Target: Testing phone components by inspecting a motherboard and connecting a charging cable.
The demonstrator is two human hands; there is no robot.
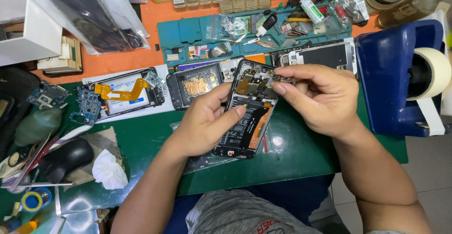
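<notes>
My left hand grips an opened phone with its back cover off, thumb pressed on its battery, held above the green mat. My right hand, at three o'clock from the phone, pinches a small circuit part at its top corner. Another dismantled phone lies at nine o'clock, and a blue tape dispenser stands at far three o'clock.
</notes>
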